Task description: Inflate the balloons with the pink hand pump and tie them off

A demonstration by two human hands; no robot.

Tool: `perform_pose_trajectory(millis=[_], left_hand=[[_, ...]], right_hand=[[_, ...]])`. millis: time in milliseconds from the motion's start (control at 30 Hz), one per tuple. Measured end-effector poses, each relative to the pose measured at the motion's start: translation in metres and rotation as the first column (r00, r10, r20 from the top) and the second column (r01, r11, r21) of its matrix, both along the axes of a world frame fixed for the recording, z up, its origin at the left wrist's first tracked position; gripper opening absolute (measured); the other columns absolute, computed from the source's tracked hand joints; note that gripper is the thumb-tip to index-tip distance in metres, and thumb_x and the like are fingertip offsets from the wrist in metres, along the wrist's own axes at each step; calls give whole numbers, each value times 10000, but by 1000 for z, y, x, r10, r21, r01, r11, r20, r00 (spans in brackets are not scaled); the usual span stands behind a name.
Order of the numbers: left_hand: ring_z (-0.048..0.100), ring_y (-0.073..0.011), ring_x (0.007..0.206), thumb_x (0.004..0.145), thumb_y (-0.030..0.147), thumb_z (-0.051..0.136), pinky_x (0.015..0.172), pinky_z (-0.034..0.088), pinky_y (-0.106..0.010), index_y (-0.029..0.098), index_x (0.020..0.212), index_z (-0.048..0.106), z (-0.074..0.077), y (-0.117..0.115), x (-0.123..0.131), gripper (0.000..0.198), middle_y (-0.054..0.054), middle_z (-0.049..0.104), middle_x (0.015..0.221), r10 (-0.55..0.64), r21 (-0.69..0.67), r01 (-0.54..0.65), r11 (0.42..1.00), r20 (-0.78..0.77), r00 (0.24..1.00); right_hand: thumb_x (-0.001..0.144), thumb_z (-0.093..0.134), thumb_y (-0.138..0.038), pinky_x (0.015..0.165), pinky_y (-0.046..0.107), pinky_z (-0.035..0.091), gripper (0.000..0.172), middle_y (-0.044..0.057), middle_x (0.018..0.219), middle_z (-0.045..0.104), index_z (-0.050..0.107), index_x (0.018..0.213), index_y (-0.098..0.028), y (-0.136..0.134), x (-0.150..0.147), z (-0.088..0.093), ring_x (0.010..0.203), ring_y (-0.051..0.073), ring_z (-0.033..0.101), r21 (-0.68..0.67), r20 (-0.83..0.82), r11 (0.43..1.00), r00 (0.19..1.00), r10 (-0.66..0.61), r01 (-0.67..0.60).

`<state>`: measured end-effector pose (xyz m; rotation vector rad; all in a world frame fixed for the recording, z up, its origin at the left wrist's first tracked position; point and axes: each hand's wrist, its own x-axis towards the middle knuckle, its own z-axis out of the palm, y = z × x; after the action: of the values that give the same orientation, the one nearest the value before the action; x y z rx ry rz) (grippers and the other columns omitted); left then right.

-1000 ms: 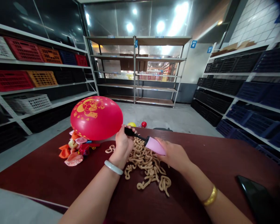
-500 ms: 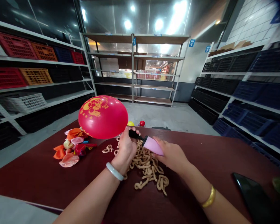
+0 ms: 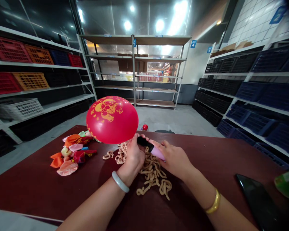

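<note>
A large inflated red balloon (image 3: 112, 120) with a yellow printed figure is at the far side of the table, its neck at my left hand (image 3: 135, 154). That hand is closed round the neck and the black end (image 3: 142, 141) of a balloon pump, where the fingers hide the join. My right hand (image 3: 174, 158) is wrapped round the pump's pink barrel (image 3: 158, 153), which sits close against the black part. Beneath both hands lies a heap of beige, worm-like curled strands (image 3: 156, 175). Several limp, uninflated balloons (image 3: 72, 150) are piled to the left.
The dark red table (image 3: 207, 166) carries a black phone (image 3: 257, 199) and a green object (image 3: 287, 184) at the right. A small red ball-like item (image 3: 145, 127) is beyond the far edge. Shelves with crates (image 3: 31, 81) stand on both sides, and a rack (image 3: 156, 102) behind.
My right hand has pushed the pink barrel toward my left hand, so less of the pump's black shaft shows. The balloon has shifted right in view and turned slightly. The view has swung a little.
</note>
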<state>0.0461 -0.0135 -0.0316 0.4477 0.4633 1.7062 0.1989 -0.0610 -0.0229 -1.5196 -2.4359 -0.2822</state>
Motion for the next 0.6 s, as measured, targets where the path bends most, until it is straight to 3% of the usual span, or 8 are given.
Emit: perform_pose_trajectory(millis=[233,433,600], left_hand=[[616,-151,673,753,244,670,724,489,-293,154,762,562,1,-4,7,140,-27,635,705,-26,-48,26,999,-8,1000],[634,-141,678,803,174,579,719,494,-266,152,751,553,7,13,-20,63,-41,657,720,70,-53,-72,996,-47,996],[662,-150,718,847,162,516,725,503,-275,149,743,535,8,25,-42,106,-81,697,795,45,-119,-55,991,-85,995]], right_hand=[[860,553,-309,636,304,438,563,82,1119,568,370,1393,-292,-4,-4,5,878,225,628,2,18,1000,1000,18,-18],[872,543,-333,639,311,430,527,89,1107,577,392,1372,-256,1,1,2,847,225,635,-4,26,1000,999,31,-31],[841,559,-328,628,301,407,536,95,1131,580,411,1352,-264,19,29,2,868,238,645,-39,42,990,990,-136,138]])
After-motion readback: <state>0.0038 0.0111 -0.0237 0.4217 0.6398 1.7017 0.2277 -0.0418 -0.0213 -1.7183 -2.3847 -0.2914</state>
